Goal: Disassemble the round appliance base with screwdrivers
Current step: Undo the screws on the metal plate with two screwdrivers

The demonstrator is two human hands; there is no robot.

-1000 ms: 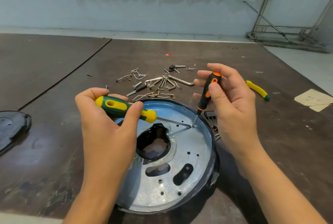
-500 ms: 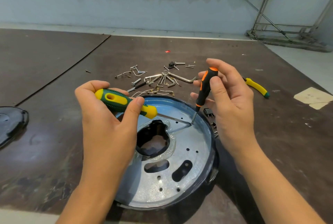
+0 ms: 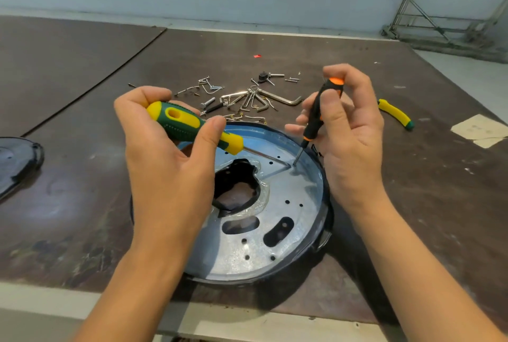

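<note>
While the round appliance base lies flat on the dark table beneath both hands, two screwdrivers meet at one spot on its metal plate. The left hand wraps its fingers over the green-and-yellow screwdriver, with the thumb pressed against the near side of the handle. This tool lies nearly level; its shaft runs away from the thumb tip, rightward across the plate. The right hand pinches the black-and-orange screwdriver between thumb and fingertips, with the index finger curled over the orange cap. This tool stands steeply tilted, and its tip lands on the plate below the right fingertips, just beside the tip of the other shaft, near the far right rim of the base. Whether either tip sits in a screw head cannot be told.

Beyond the fingers of both hands, loose screws and hex keys lie scattered on the table. A yellow-handled tool rests well apart, to the outer side of the right hand. A dark cover lies far out past the left hand.
</note>
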